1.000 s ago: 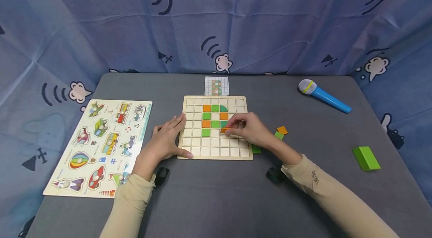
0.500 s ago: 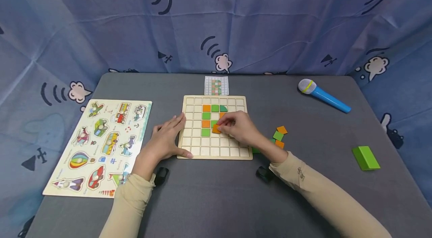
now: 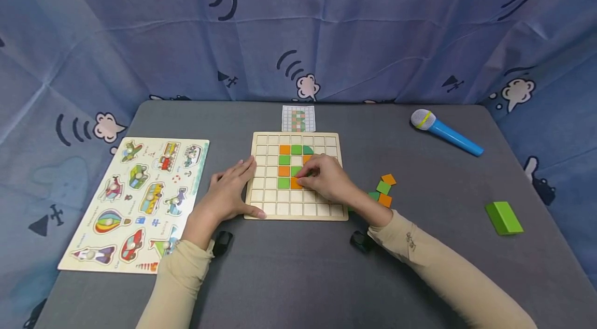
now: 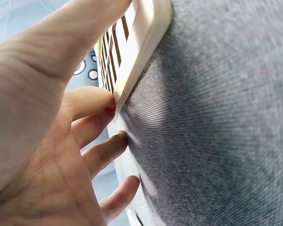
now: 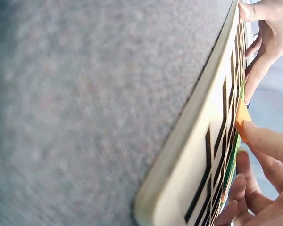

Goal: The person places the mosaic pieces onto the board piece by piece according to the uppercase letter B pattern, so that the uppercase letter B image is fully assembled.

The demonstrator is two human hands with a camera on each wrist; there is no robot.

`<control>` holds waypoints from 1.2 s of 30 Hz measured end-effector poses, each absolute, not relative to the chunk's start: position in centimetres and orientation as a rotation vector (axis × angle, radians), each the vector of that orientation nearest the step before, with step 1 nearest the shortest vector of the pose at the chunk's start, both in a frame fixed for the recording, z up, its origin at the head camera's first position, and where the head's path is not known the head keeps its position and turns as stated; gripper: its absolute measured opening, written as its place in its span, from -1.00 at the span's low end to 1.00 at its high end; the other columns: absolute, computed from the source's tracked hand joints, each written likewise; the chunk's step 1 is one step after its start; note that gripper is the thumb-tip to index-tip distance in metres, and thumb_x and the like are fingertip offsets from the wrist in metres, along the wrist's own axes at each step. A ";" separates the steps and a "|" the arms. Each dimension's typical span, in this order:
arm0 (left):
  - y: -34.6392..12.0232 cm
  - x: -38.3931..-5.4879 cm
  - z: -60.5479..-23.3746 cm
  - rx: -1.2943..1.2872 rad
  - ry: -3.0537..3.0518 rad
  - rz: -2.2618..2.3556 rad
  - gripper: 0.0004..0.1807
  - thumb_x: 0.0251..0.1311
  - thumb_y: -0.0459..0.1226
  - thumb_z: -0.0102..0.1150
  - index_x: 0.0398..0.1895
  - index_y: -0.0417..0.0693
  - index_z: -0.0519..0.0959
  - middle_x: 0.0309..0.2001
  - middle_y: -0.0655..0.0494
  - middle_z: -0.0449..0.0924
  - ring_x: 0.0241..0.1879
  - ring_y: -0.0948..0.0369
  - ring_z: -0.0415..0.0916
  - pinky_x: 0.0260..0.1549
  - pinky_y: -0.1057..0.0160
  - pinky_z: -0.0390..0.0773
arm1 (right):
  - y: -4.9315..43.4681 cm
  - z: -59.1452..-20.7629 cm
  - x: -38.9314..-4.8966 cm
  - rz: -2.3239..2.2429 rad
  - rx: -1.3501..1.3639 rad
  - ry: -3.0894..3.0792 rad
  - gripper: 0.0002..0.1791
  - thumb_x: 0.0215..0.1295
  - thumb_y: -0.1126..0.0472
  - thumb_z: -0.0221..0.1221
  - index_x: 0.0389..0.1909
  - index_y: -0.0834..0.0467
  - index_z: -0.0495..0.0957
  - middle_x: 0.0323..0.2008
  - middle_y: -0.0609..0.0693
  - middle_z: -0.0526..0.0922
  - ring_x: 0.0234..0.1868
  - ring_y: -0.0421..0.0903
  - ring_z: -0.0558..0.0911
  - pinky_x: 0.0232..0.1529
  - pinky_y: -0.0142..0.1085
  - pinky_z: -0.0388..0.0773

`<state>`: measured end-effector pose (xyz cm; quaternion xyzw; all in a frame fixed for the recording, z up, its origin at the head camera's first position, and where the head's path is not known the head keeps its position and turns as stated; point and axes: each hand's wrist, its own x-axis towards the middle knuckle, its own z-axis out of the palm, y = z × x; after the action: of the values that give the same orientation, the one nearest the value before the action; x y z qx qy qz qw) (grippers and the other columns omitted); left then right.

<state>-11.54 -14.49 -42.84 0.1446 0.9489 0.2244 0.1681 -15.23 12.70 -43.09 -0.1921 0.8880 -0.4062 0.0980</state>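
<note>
A pale wooden grid board (image 3: 271,209) lies mid-table, with orange and green square tiles and a rounded dark green tile (image 3: 308,149) in its cells. My right hand (image 3: 325,177) pinches an orange square tile (image 3: 295,183) between thumb and fingers, at the cell right of a green tile (image 3: 283,183). In the right wrist view that orange tile (image 5: 242,117) looks tilted against the board. Some tiles are partly hidden by the right hand. My left hand (image 3: 227,191) rests along the board's left side, fingers extended and thumb at its near edge.
Several loose tiles (image 3: 384,187) lie right of the board. A small patterned grid card (image 3: 298,118) is behind it. To the left is a vehicle puzzle board (image 3: 135,204). A toy microphone (image 3: 450,136) and a green block (image 3: 505,218) lie on the right.
My right hand has moved left with the orange tile and lowered it to the cell beside the green tile. Loose tiles behind the forearm have come into view. The left hand stays put.
</note>
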 end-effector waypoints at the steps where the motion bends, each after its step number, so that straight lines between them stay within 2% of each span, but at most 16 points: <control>1: -14.5 -11.5 -42.8 0.412 2.700 0.639 0.41 -0.10 0.12 0.70 0.73 -0.13 0.03 0.75 -0.06 -0.09 0.71 -0.15 -0.07 0.45 -0.37 0.11 | 12.6 -43.1 -15.3 -1.194 -0.569 2.642 -0.96 0.28 0.31 0.47 -0.33 0.12 0.87 -0.21 0.01 0.77 -0.14 -0.03 0.60 -0.07 -0.20 0.48; 6: -14.4 -11.5 -42.8 0.415 2.701 0.641 0.40 -0.10 0.11 0.70 0.73 -0.13 0.03 0.75 -0.06 -0.09 0.71 -0.15 -0.07 0.44 -0.37 0.11 | 12.5 -43.2 -15.3 -1.153 -0.545 2.687 -0.94 0.26 0.28 0.50 -0.40 0.11 0.87 -0.21 0.01 0.76 -0.07 0.02 0.60 -0.02 -0.18 0.47; 15: -14.5 -11.4 -42.8 0.417 2.695 0.653 0.42 -0.11 0.09 0.71 0.73 -0.12 0.02 0.75 -0.04 -0.12 0.72 -0.14 -0.09 0.44 -0.38 0.09 | 14.0 -43.2 -14.9 -1.147 -0.563 2.692 -0.94 0.27 0.30 0.48 -0.38 0.10 0.86 -0.25 0.01 0.75 -0.22 -0.04 0.51 -0.13 -0.21 0.38; 26: -14.3 -11.5 -42.8 0.422 2.697 0.658 0.41 -0.11 0.11 0.70 0.73 -0.13 0.04 0.75 -0.07 -0.09 0.71 -0.15 -0.06 0.43 -0.40 0.10 | 18.1 -42.3 -14.7 -1.151 -0.439 2.640 -0.88 0.48 0.30 0.29 -0.16 0.17 0.81 -0.22 0.06 0.70 -0.27 -0.06 0.53 -0.20 -0.23 0.44; 33: -14.3 -11.5 -42.9 0.407 2.689 0.656 0.42 -0.11 0.09 0.71 0.73 -0.11 0.02 0.75 -0.05 -0.11 0.72 -0.13 -0.09 0.44 -0.39 0.07 | 21.2 -41.9 -14.7 -1.141 -0.367 2.627 -0.80 0.59 0.32 0.14 -0.02 0.21 0.74 0.03 0.16 0.72 -0.01 0.04 0.63 0.04 -0.11 0.50; 36: -14.3 -11.5 -42.9 0.405 2.692 0.651 0.42 -0.12 0.09 0.72 0.73 -0.12 0.02 0.75 -0.06 -0.10 0.72 -0.14 -0.08 0.43 -0.39 0.08 | 22.1 -41.9 -14.5 -1.113 -0.363 2.619 -0.79 0.59 0.34 0.13 0.02 0.22 0.73 0.05 0.18 0.72 -0.02 0.04 0.62 0.04 -0.11 0.50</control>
<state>-11.52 -14.28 -42.86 0.1427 0.9477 0.2291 0.1704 -14.49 22.07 -41.94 -0.1254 0.9044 -0.3843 0.1363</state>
